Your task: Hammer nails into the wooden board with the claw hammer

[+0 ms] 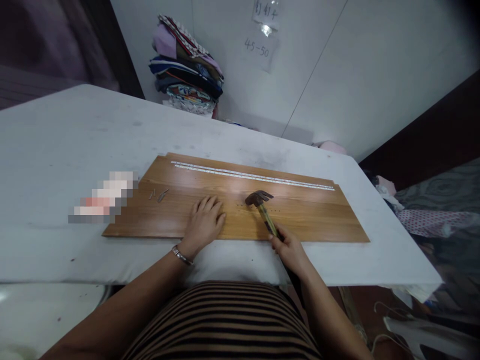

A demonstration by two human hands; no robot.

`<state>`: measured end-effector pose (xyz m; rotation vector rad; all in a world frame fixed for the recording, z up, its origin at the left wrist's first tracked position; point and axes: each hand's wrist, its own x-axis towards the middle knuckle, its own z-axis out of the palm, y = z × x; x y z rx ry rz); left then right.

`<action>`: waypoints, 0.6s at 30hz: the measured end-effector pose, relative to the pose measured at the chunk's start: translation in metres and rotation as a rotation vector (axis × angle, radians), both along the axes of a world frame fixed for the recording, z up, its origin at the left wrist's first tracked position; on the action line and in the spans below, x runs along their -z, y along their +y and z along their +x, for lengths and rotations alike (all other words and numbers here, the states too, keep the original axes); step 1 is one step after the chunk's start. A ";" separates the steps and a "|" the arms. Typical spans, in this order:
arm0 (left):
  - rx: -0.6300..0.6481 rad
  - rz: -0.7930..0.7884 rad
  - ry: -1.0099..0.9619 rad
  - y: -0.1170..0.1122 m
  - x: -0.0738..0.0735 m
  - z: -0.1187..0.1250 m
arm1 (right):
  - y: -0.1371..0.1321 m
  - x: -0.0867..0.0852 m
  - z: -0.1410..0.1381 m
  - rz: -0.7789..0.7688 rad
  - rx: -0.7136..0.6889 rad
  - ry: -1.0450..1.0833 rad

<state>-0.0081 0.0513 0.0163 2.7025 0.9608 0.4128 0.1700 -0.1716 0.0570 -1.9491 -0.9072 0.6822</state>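
Observation:
A long wooden board (315,215) lies flat in front of me. My left hand (205,220) rests on it, palm down with fingers stretched out. In my right hand (288,247) is a claw hammer (265,215), gripped by its yellow and black handle. The rusty hammer head is over the middle of the board, beside a row of small dark dots; whether it touches the wood I cannot tell. Several loose nails (162,195) lie on the board's left part. Two thin white strips with markings (255,176) run along its far side.
The board lies on a table with a white cover (123,120). A blurred-out item (105,197) is left of the board. Folded cloths (187,70) are stacked by the wall, where handwritten papers (258,50) hang. More fabric (431,222) lies off the right edge.

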 end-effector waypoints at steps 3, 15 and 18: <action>-0.005 -0.003 -0.016 0.000 0.001 0.000 | 0.000 0.001 -0.001 -0.006 -0.012 0.005; 0.000 -0.016 -0.008 0.000 -0.002 0.000 | -0.001 0.001 -0.002 -0.020 -0.008 0.027; -0.002 -0.011 -0.020 0.000 -0.001 0.000 | 0.000 -0.001 0.000 -0.006 -0.006 0.007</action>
